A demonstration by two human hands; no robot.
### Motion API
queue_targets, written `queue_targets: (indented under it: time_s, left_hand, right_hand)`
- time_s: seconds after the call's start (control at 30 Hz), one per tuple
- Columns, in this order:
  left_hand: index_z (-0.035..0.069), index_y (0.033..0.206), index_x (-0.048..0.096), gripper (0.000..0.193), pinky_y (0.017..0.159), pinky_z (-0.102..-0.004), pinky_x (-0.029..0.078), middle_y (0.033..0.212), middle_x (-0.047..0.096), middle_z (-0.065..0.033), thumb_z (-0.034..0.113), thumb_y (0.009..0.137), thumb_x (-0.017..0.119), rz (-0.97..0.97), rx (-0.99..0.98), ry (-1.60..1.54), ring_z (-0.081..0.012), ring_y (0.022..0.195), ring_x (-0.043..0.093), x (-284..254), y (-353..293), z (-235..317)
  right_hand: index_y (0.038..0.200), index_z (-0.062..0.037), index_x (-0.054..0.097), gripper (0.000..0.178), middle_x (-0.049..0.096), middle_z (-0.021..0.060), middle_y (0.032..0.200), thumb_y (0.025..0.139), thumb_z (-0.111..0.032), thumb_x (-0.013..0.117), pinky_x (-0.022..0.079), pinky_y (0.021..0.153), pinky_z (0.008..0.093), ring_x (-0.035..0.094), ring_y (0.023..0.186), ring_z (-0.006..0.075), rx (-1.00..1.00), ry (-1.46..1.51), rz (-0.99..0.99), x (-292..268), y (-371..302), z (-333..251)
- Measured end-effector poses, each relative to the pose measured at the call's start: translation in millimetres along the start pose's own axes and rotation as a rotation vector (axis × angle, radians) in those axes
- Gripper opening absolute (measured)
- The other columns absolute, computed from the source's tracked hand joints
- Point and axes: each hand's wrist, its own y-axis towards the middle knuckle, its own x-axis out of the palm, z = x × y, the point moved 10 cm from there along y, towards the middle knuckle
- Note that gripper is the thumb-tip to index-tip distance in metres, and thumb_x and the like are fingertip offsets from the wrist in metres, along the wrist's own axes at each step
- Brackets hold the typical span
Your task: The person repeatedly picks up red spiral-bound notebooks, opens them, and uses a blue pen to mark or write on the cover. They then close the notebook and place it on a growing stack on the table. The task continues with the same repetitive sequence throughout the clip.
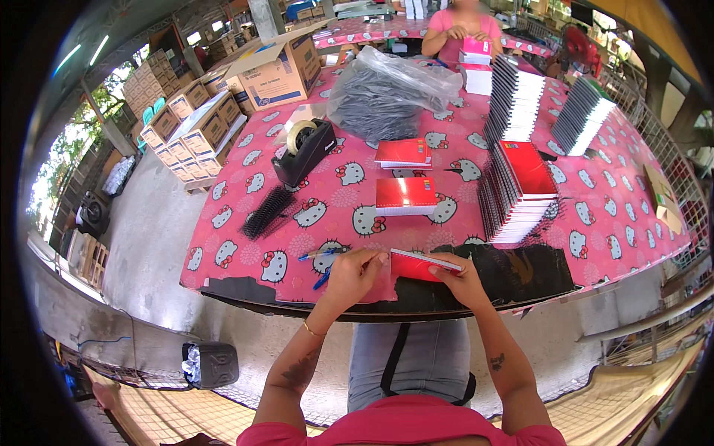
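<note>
Over the near table edge, my right hand [460, 282] grips a small red-covered notebook [413, 267], thumb on its front, page edges facing up. My left hand [354, 275] is pinched closed beside the notebook's left end; what its fingertips hold, if anything, is too small to make out. Blue pens [322, 279] lie just left of that hand. Farther in sit two short stacks of red notebooks, a nearer stack [406, 195] and a farther stack [404, 152]. A bunch of black spiral coils [269, 212] rests to the left.
Tall stacks of spiral-bound notebooks [520, 193] rise at the right. A tape dispenser [305, 152], a plastic bag of black coils [383, 104] and a carton [279, 74] stand farther back. Across the table, a person in pink [462, 33] handles notebooks. A dark bin [210, 364] is on the floor.
</note>
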Motion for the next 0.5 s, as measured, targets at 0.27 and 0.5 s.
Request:
queue_targets:
  time_s: [0.27, 0.5]
  left_hand:
    - [-0.003, 0.091, 0.068, 0.027, 0.06, -0.0294, 0.049, 0.068, 0.066, -0.0127, 0.022, 0.1, 0.06, -0.171, -0.225, 0.075, -0.0168, 0.062, 0.064, 12, 6, -30]
    - [0.002, 0.09, 0.064, 0.02, 0.057, -0.0366, 0.049, 0.072, 0.064, -0.0128, 0.021, 0.095, 0.065, -0.034, -0.087, -0.119, -0.0283, 0.063, 0.063, 7, 12, -4]
  right_hand:
    - [0.116, 0.0006, 0.069, 0.025, 0.071, 0.0046, 0.109, 0.091, -0.004, 0.07, 0.046, 0.09, 0.0251, 0.061, 0.099, 0.0099, -0.007, -0.013, -0.005, 0, 1, 0]
    - [0.116, 0.0009, 0.068, 0.026, 0.071, 0.0056, 0.108, 0.091, -0.003, 0.07, 0.047, 0.09, 0.0258, 0.061, 0.099, 0.011, -0.01, -0.02, -0.008, 0, 0, -3]
